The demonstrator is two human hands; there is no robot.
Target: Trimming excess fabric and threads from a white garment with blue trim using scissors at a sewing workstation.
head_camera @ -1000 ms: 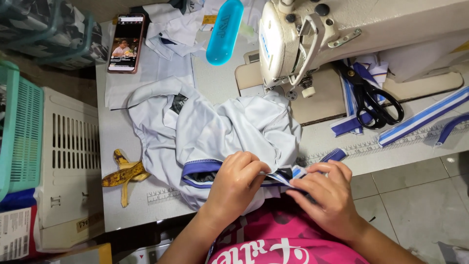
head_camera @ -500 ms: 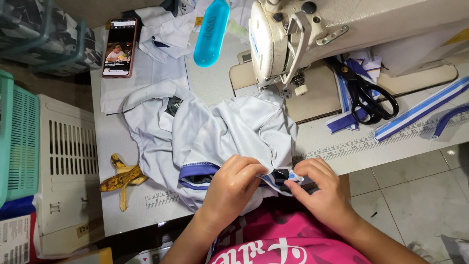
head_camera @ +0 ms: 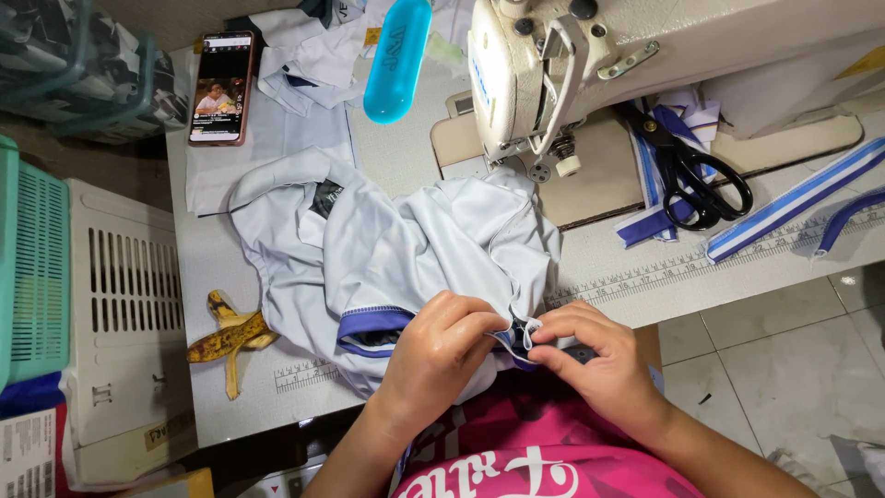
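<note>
Pinching the shirt edge, nothing sewn here yet

My left hand [head_camera: 441, 355] and right hand [head_camera: 590, 360] are close together, both squeezing the blue trim [head_camera: 521, 334] of the pale shirt [head_camera: 406, 244]. It lies bunched on the table [head_camera: 645, 277], not under the sewing machine [head_camera: 525, 83], so stitching seems left to do

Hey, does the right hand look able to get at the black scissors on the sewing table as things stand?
Probably yes, once it lets go. The right hand is pinching the garment's blue trim together with the left hand; the scissors lie uncovered beside the sewing machine, with only bare tabletop between.
</note>
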